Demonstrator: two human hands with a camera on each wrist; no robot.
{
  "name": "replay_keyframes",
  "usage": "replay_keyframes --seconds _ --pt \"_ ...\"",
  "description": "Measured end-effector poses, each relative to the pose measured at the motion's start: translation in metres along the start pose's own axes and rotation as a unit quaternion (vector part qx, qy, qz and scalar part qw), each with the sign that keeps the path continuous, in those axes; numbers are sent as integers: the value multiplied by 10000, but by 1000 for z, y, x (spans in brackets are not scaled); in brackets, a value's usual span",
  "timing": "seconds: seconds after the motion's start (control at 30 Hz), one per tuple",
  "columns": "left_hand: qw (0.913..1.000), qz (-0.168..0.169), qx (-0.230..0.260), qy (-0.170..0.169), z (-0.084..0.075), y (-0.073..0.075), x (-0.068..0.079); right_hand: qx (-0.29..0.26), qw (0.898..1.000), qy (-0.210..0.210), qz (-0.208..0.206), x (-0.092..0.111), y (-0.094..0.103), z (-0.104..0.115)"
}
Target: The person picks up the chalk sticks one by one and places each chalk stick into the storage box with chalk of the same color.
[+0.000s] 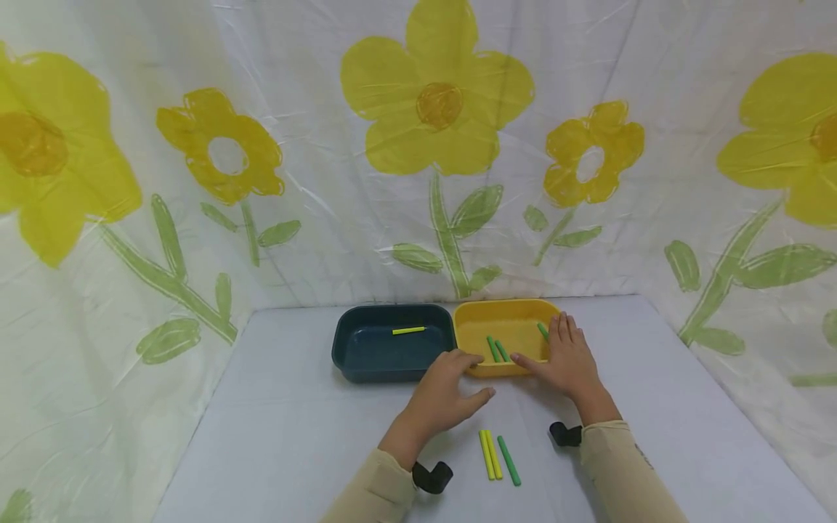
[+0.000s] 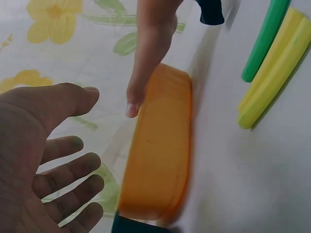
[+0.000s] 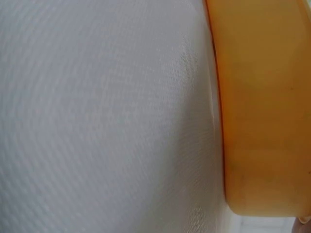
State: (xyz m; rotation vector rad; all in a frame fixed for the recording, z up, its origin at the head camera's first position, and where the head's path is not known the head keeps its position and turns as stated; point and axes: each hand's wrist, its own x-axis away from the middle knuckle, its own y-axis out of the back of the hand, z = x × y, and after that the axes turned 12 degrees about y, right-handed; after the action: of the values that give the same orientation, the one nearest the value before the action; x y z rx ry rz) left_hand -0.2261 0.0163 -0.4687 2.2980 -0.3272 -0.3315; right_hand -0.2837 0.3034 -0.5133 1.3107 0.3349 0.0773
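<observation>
My right hand (image 1: pixel 567 363) lies over the right end of a yellow tray (image 1: pixel 500 370), its fingers extended and its thumb near the front rim. Whether it touches the rim I cannot tell. Green sticks (image 1: pixel 492 349) lie in that tray, one partly hidden by this hand. Just in front of the tray's left corner is my left hand (image 1: pixel 439 392), thumb and fingers spread apart, holding nothing. In the left wrist view the left palm (image 2: pixel 19 141) is beside the tray's wall (image 2: pixel 158 145). On the tabletop nearer me lie two yellow sticks (image 1: pixel 490 455) and one green stick (image 1: pixel 508 460).
A dark teal tray (image 1: pixel 386 375) adjoins the yellow tray on its left, with a thin yellow stick (image 1: pixel 408 330) inside. White cloth covers the table (image 1: pixel 275 436). Behind the trays hangs a flower-printed curtain (image 1: pixel 366 247). Black wrist-worn pieces (image 1: pixel 433 478) stick out beside both sleeves.
</observation>
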Motion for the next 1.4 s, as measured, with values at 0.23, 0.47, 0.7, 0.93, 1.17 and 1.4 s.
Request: replay_keyframes --seconds 0.23,0.47,0.7,0.93,1.17,1.4 --pt "9999 106 35 -67 7 -17 10 -17 10000 -12 -34 1 1 1" --pt "9995 303 8 -33 12 -29 18 -10 10000 -61 -44 1 1 1" --pt "9987 483 -140 44 10 -34 23 -12 10000 -67 16 -1 -1 0" --pt "9968 699 -382 57 10 -40 25 6 10000 -20 43 -1 1 1" --pt "9960 730 -506 79 8 -44 27 -11 10000 -5 16 -2 3 1" --pt "9931 922 -722 116 5 -46 30 0 10000 -25 61 -1 0 -2"
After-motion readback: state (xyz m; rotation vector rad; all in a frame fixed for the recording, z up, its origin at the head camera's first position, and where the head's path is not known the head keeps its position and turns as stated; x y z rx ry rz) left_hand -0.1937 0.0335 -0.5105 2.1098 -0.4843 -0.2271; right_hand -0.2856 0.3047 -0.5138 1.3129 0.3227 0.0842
